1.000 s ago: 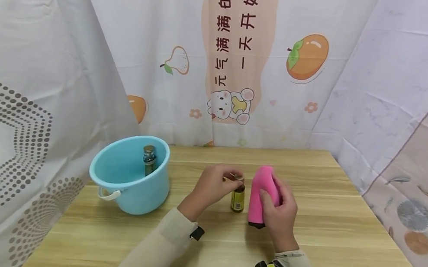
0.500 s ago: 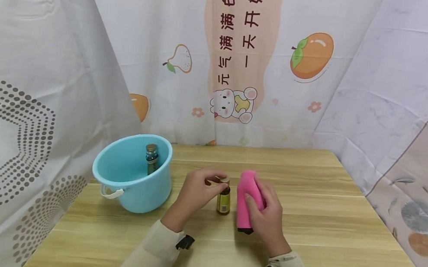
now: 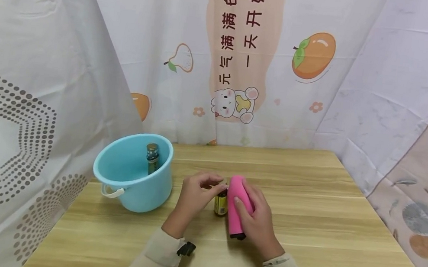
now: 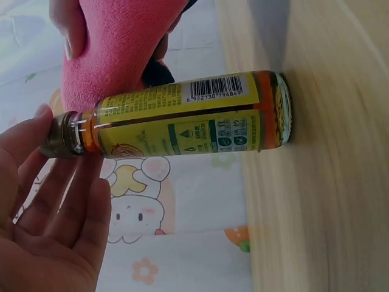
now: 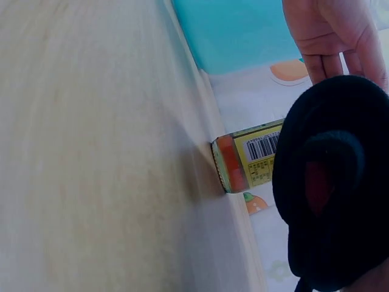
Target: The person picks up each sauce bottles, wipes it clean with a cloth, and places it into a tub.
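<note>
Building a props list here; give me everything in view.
table: 1, light brown, under everything
bucket: 1, light blue, left on table
dark bottle: 1, dark, inside bucket
yellow-labelled bottle: 1, yellow and amber, upright on table
pink fuzzy item: 1, pink, right of yellow-labelled bottle
hanging cloths: several, mostly white, around table
sleeves: 2, cream, foreground
wrist devices: 2, black, at sleeves
left hand: 1, at yellow-labelled bottle's top
right hand: 1, gripping pink fuzzy item
</note>
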